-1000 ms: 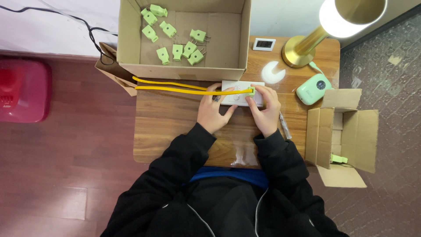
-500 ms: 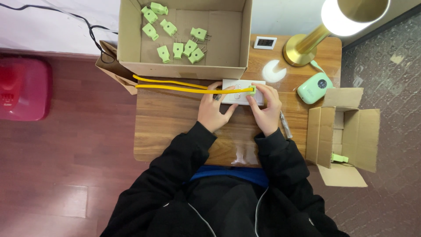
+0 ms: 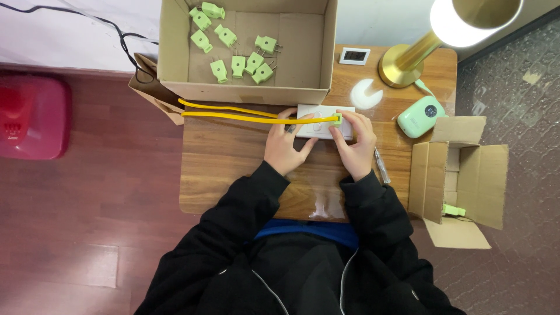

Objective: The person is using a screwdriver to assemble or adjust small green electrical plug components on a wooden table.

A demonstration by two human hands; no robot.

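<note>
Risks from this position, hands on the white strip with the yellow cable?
1. The yellow cable runs taut-looking under the big cardboard box; a tug might drag the white strip.
2. The left hand and right hand crowd the green plug, so fingers may get pinched.
3. The pen-like tool near the right wrist could get knocked off.

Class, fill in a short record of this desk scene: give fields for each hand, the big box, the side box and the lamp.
Left hand: rests on white power strip, beside yellow cable
Right hand: pinches green plug at the strip
Large cardboard box: holds loose green plugs
Small cardboard box: open, one green plug inside
Lamp: lit, gold base
</note>
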